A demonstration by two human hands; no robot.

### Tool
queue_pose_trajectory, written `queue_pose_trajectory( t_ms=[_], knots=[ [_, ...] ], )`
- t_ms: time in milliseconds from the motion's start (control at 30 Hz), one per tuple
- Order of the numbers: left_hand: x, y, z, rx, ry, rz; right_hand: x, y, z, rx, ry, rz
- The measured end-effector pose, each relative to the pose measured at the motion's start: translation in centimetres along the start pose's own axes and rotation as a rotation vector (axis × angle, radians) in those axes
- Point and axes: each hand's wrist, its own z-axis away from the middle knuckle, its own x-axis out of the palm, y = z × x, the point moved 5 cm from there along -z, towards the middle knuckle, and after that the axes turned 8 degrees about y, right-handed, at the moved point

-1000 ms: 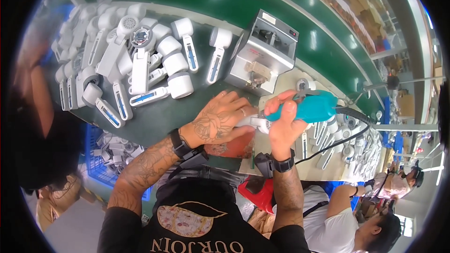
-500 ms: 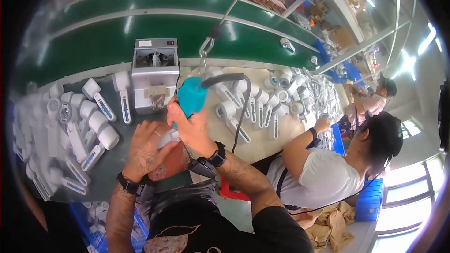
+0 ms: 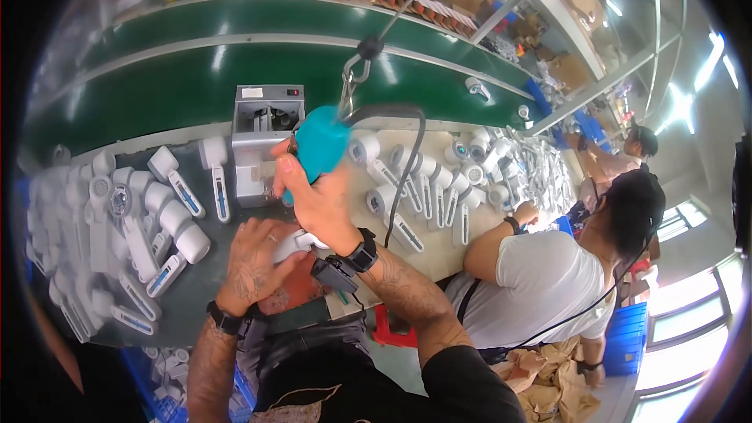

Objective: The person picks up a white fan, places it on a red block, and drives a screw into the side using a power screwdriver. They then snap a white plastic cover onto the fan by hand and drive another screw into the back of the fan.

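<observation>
My right hand point(image 3: 317, 196) is wrapped around a teal electric screwdriver point(image 3: 323, 145), which hangs by a metal hook from above and has a dark cable at its top. The screwdriver is raised over the work, its lower tip mostly hidden by my fingers. My left hand point(image 3: 254, 262) lies over a white plastic piece point(image 3: 294, 244), gripping it against a reddish-brown pad point(image 3: 291, 291) on the bench. Much of that piece is covered by my hands. White hand-held shower heads point(image 3: 176, 227) with windowed handles lie crowded to the left of my left hand.
A grey metal machine point(image 3: 243, 149) stands beyond my hands. More white shower heads point(image 3: 427, 188) lie on the right, near a co-worker in a white shirt point(image 3: 540, 282). Behind the bench runs a green conveyor point(image 3: 196, 86). A blue crate point(image 3: 166, 407) sits below, at left.
My right hand has lifted the screwdriver up and away from the white piece, so more of the piece shows. My left hand stays on it. The whole view has shifted slightly.
</observation>
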Motion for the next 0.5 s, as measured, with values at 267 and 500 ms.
queue_pose_trajectory(
  t_ms=[267,500],
  knots=[
    [-0.1,0.2,-0.3,-0.001,-0.009,0.011,0.1,0.6,-0.6,0.029,-0.014,0.015],
    [0.0,0.1,-0.4,-0.021,-0.008,0.028,0.4,0.6,-1.4,-0.021,-0.018,-0.011]
  ],
)
